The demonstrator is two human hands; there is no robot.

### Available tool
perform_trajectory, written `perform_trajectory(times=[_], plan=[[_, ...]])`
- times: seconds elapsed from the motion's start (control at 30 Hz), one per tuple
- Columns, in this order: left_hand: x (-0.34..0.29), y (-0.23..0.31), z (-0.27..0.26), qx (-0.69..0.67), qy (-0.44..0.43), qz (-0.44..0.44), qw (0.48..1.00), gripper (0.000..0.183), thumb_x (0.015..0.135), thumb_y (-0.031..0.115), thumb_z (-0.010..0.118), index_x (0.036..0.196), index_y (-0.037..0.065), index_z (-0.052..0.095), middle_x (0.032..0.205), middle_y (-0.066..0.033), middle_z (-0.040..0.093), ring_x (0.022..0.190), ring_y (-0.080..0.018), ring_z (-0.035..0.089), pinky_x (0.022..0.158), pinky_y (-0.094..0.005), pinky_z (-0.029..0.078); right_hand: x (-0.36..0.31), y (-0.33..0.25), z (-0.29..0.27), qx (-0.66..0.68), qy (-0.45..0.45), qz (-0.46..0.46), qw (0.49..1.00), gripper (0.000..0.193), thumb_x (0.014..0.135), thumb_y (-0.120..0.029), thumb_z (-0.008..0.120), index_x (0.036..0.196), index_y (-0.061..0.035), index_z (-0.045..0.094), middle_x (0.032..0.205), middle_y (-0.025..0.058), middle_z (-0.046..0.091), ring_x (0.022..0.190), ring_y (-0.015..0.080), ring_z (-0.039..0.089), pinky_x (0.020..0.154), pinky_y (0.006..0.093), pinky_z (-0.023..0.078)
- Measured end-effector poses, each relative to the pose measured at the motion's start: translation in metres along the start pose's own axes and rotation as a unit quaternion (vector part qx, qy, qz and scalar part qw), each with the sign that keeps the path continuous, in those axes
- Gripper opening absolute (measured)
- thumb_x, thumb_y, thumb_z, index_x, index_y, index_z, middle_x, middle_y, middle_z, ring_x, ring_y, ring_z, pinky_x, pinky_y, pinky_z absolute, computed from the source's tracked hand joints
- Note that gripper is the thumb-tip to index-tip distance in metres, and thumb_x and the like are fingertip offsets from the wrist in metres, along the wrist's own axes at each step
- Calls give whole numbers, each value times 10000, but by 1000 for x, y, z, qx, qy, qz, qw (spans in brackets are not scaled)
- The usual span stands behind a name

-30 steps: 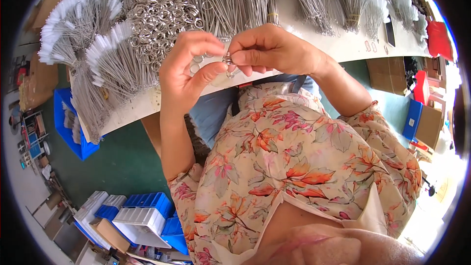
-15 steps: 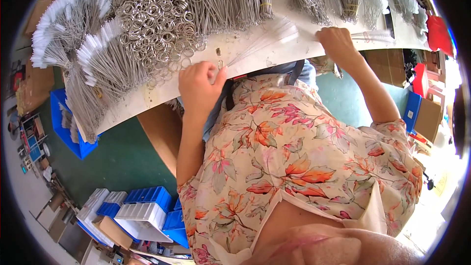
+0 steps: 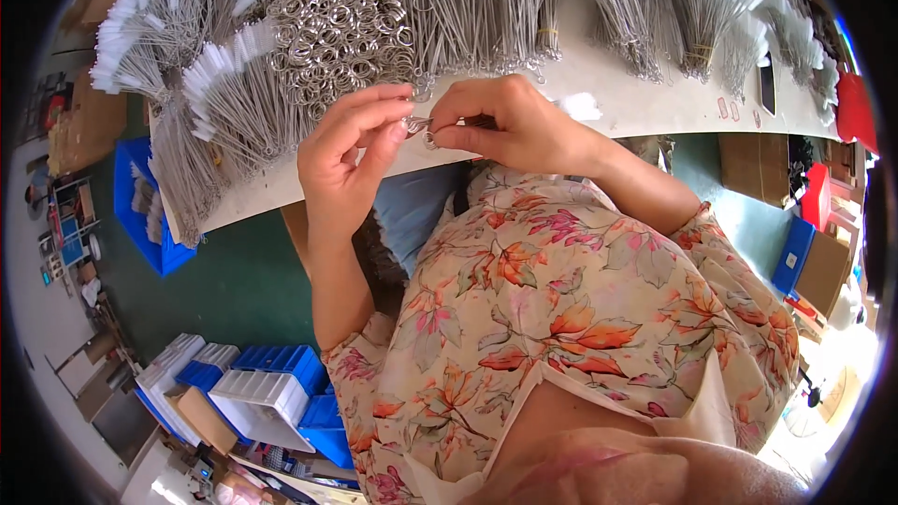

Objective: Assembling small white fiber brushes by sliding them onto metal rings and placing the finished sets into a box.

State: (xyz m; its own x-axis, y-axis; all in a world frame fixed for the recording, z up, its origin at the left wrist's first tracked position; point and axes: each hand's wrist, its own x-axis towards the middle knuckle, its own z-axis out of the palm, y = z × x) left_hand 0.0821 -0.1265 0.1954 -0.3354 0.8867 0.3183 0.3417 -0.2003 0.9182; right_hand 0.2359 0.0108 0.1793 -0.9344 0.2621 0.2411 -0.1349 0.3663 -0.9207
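My left hand (image 3: pixel 341 154) and my right hand (image 3: pixel 514 122) meet just above the table's near edge. The right one is closed around the thin wire stems of a small bunch of brushes; their white bristle ends (image 3: pixel 580 106) stick out past its far side. Between the two hands, the stems' looped ends and a small metal ring (image 3: pixel 430 140) show close together. My left thumb and fingers pinch at this spot, seemingly on a ring, partly hidden by the fingertips. A heap of silvery split rings (image 3: pixel 341 33) lies just beyond my left hand.
Bundles of wire brushes (image 3: pixel 468 23) line the table (image 3: pixel 617 98), with more brushes (image 3: pixel 224 98) at its left end. A dark flat object (image 3: pixel 767 84) lies on the right. Below stand a blue bin (image 3: pixel 140 215), stacked crates (image 3: pixel 267 407) and a cardboard box (image 3: pixel 753 168).
My right hand has come left from the table's right side to meet my left hand. The brushes that lay on the table are now in the right hand, and both hands are raised together.
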Motion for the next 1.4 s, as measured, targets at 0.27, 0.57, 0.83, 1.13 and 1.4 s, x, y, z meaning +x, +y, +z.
perform_trajectory(times=[0.27,0.57,0.83,1.13,1.4], plan=[[10,9,-5,17,-37,72,997,283,757,-114,570,1021,-23,615,1046,-148,588,839,-160,622,714,-242,536,4,-19,-9,176,-59,185,965,151,867,-174,596,912,-39,646,768,-2,611,610,47,496,539,202,413],[19,36,8,105,91,194,971,311,725,-75,620,1034,-63,601,934,-168,643,780,-208,658,688,-276,544,23,-59,-17,263,44,117,957,168,879,-170,579,895,-15,642,767,3,532,540,51,461,462,176,347],[31,40,-3,133,71,212,966,306,708,-70,617,1014,-55,619,920,-151,654,729,-181,655,649,-264,542,30,-62,-24,230,41,76,969,128,817,-140,662,854,-17,657,692,-7,607,560,34,484,484,187,397],[42,49,-10,148,-14,91,985,138,803,63,633,926,0,632,787,-35,590,655,-86,530,591,-201,430,26,-53,-25,221,60,70,971,107,822,-101,646,885,-15,633,710,-14,593,572,24,480,498,180,401],[35,57,-13,-51,-7,-98,994,118,880,94,559,949,2,586,774,-27,584,578,-61,461,516,-189,363,31,-43,-21,256,53,78,962,110,832,-93,633,897,-4,628,712,0,595,563,37,484,499,184,406]])
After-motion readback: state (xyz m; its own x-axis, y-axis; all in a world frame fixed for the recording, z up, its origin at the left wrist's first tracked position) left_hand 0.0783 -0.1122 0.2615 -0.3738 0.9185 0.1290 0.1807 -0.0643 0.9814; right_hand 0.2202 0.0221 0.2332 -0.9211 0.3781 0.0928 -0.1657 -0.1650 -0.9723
